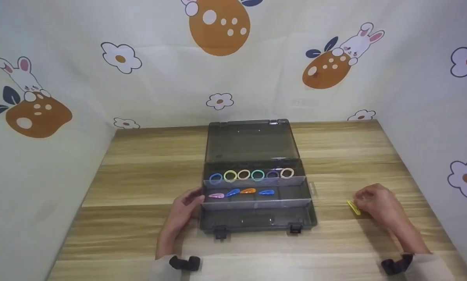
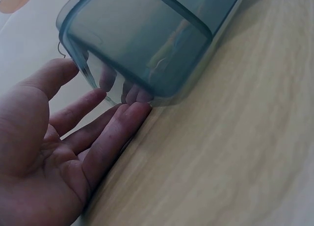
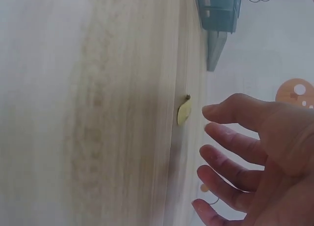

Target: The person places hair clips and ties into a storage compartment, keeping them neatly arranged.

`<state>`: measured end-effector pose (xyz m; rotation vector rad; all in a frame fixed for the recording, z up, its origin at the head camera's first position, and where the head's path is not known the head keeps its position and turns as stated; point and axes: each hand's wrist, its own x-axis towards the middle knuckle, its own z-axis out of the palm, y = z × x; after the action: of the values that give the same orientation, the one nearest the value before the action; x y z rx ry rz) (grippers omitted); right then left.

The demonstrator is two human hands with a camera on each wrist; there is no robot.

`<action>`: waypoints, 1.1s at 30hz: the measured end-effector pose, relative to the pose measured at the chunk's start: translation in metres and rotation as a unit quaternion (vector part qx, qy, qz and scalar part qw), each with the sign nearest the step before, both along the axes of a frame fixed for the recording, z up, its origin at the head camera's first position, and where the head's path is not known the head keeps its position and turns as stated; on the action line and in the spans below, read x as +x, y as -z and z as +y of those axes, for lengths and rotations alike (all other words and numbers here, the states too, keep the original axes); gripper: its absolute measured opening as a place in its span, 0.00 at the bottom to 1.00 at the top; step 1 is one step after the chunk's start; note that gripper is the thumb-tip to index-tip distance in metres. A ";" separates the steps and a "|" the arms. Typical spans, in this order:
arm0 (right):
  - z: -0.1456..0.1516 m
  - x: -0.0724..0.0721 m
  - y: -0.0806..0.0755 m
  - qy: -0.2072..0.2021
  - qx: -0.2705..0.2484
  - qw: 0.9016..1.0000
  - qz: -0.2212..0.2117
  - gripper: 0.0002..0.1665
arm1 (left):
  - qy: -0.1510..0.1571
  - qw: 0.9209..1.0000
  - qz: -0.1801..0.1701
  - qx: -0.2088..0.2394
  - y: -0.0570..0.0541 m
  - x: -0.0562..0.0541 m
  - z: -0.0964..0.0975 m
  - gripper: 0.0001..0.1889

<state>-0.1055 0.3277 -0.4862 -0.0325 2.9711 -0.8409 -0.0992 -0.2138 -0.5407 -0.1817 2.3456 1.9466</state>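
Note:
A dark see-through plastic case (image 1: 255, 205) stands on the table with its lid (image 1: 253, 141) tipped back. My left hand (image 1: 182, 209) rests against the case's left side, thumb near the rim and fingers fairly straight along the wall (image 2: 142, 54). On the right, a yellow snap hair clip (image 1: 353, 207) is close by my right hand (image 1: 380, 203). In the right wrist view the right hand's fingers are spread, with the clip (image 3: 184, 112) just beyond the thumb and index fingertips. Several hair clips, pink (image 1: 216, 195), blue (image 1: 266, 192) and orange (image 1: 248, 191), lie in the middle compartment.
Several coloured hair ties (image 1: 230, 176) stand in a row in the case's back compartment. Two black latches (image 1: 220, 233) stick out at its front. Printed cloth (image 1: 171, 86) hangs around the wooden table (image 1: 139, 168) at the back and sides.

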 end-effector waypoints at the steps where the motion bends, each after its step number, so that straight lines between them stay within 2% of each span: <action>1: 0.001 0.001 0.000 -0.002 0.000 1.000 0.001 0.13 | 0.000 1.000 0.001 -0.001 0.000 0.000 0.000 0.26; 5: 0.006 0.004 0.001 -0.016 0.006 1.000 0.004 0.13 | 0.000 1.000 -0.003 0.003 -0.001 0.000 -0.001 0.26; 9: 0.006 0.005 0.004 -0.031 0.019 0.999 -0.003 0.16 | -0.002 1.000 -0.010 0.004 -0.002 0.001 -0.002 0.26; 12: 0.003 0.004 0.006 -0.035 0.027 0.999 -0.001 0.18 | 0.001 1.000 -0.002 0.008 -0.002 0.001 -0.001 0.25; 16: 0.000 0.003 0.007 -0.035 0.032 0.999 0.010 0.14 | 0.008 1.000 0.010 0.014 -0.002 0.001 0.000 0.25; 21: -0.002 0.002 0.008 -0.039 0.030 0.999 0.023 0.08 | 0.007 1.000 0.007 0.010 -0.001 0.000 0.001 0.25; 33: -0.010 0.003 0.011 -0.040 0.050 0.996 0.065 0.04 | 0.005 1.000 0.004 0.007 0.001 -0.001 0.000 0.25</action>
<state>-0.1030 0.3174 -0.4972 -0.2091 3.1041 -0.7068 -0.1000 -0.2138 -0.5414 -0.1615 2.3328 1.9619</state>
